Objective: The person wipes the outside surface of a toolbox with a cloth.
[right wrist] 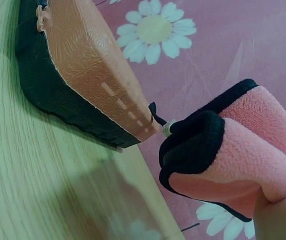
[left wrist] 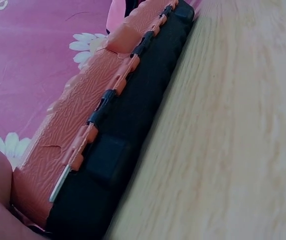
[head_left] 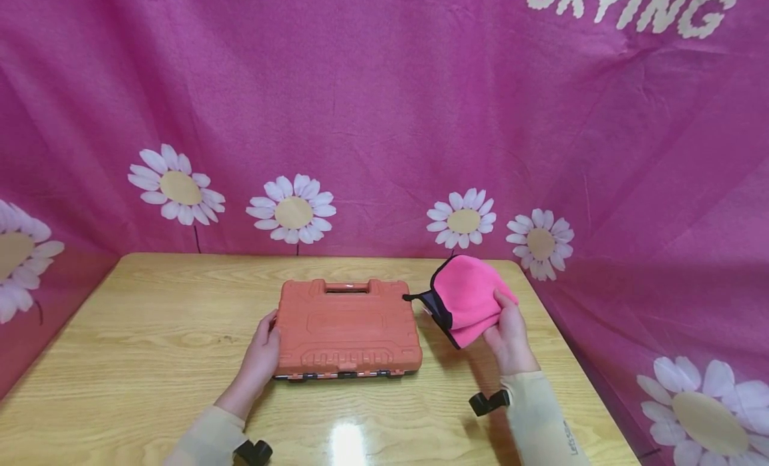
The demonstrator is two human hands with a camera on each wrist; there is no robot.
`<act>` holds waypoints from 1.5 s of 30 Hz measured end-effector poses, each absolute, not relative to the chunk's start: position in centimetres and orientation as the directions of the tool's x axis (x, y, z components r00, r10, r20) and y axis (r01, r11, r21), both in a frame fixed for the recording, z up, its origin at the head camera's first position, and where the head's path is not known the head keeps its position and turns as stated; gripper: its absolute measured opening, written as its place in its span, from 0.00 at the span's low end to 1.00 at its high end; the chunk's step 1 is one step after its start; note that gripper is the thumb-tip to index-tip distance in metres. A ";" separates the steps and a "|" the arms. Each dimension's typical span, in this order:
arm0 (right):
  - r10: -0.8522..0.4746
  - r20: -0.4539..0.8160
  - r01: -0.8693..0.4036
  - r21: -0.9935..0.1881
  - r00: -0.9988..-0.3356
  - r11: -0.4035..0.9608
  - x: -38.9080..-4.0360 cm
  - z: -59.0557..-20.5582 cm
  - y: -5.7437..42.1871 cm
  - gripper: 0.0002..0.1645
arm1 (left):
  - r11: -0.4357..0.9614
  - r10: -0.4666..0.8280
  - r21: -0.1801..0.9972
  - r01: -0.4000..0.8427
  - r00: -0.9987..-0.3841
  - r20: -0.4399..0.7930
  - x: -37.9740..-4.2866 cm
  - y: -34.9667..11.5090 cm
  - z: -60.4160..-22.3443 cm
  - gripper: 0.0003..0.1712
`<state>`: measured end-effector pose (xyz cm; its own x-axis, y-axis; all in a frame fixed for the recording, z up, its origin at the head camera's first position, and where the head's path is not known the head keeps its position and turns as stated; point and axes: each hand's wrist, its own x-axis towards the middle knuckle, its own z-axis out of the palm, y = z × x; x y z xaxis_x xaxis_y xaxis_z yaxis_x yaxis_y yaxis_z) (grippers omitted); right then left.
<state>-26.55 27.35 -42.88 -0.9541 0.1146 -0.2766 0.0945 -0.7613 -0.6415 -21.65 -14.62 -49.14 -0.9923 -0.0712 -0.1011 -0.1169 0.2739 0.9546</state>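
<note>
An orange plastic tool case (head_left: 348, 326) with a black base lies flat on the table, its carrying handle toward the far side and its hinges toward me. My left hand (head_left: 262, 351) rests against the case's left side, fingers along the edge. In my right hand (head_left: 510, 336) I grip a folded pink plush cleaning cloth (head_left: 471, 292), thumb on top. Black trim borders the cloth, and a black hanging loop (head_left: 417, 296) points toward the case's right edge. The right wrist view shows the cloth (right wrist: 253, 155) raised beside the case's corner, with its shadow below.
The wooden table (head_left: 150, 332) ends at a pink-purple curtain (head_left: 360, 119) printed with daisies, behind and at both sides. Black camera mounts sit on both wrists. Light reflects off the table's near part.
</note>
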 end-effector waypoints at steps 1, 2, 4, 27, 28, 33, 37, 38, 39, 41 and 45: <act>0.115 -0.273 0.093 -0.644 -0.955 -0.759 -26.6 -43.0 27.4 0.12 | 0.281 -0.067 0.953 -0.114 -0.993 -0.099 -21.7 -14.7 -49.1 0.31; 0.114 -0.270 0.092 -0.644 -0.956 -0.759 -26.6 -43.0 27.4 0.12 | 0.288 -0.063 0.951 -0.111 -0.993 -0.097 -21.7 -14.7 -49.1 0.31; 0.116 -0.271 0.089 -0.641 -0.956 -0.762 -26.7 -43.1 27.5 0.11 | 0.310 -0.057 0.945 -0.100 -0.995 -0.087 -21.8 -14.8 -48.9 0.31; 0.132 -0.272 0.087 -0.666 -0.953 -0.741 -26.7 -43.1 27.7 0.13 | 0.477 0.025 0.878 -0.031 -0.998 -0.049 -21.3 -14.7 -48.6 0.40; 0.132 -0.273 0.087 -0.661 -0.953 -0.745 -26.8 -43.1 27.7 0.13 | 0.470 0.019 0.882 -0.033 -0.999 -0.048 -21.3 -14.6 -48.7 0.40; 0.131 -0.281 0.092 -0.660 -0.951 -0.746 -26.8 -43.1 27.8 0.13 | 0.436 -0.010 0.898 -0.064 -0.998 -0.066 -21.1 -14.1 -48.7 0.39; 0.126 -0.277 0.095 -0.664 -0.953 -0.742 -26.7 -43.1 27.8 0.13 | 0.430 -0.049 0.898 -0.092 -0.996 -0.079 -20.9 -13.8 -48.7 0.39; 0.125 -0.273 0.092 -0.662 -0.954 -0.744 -26.7 -43.2 27.8 0.13 | 0.428 -0.058 0.898 -0.098 -0.995 -0.081 -20.8 -13.7 -48.6 0.39; 0.124 -0.270 0.089 -0.657 -0.955 -0.748 -26.7 -43.1 27.7 0.12 | 0.423 -0.068 0.900 -0.103 -0.994 -0.082 -20.7 -13.6 -48.6 0.39; 0.119 -0.264 0.085 -0.650 -0.957 -0.755 -26.7 -43.2 27.7 0.11 | 0.415 -0.089 0.903 -0.114 -0.992 -0.084 -20.5 -13.4 -48.5 0.39; 0.116 -0.266 0.085 -0.641 -0.957 -0.763 -26.8 -43.2 27.7 0.10 | 0.395 -0.124 0.909 -0.128 -0.989 -0.086 -20.2 -13.2 -48.6 0.39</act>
<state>-26.80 27.71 -43.16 -0.9570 0.1163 -0.2658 0.0854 -0.7627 -0.6411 -20.15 -13.19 -48.64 -0.9886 -0.1237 -0.0856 -0.1282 0.3955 0.9095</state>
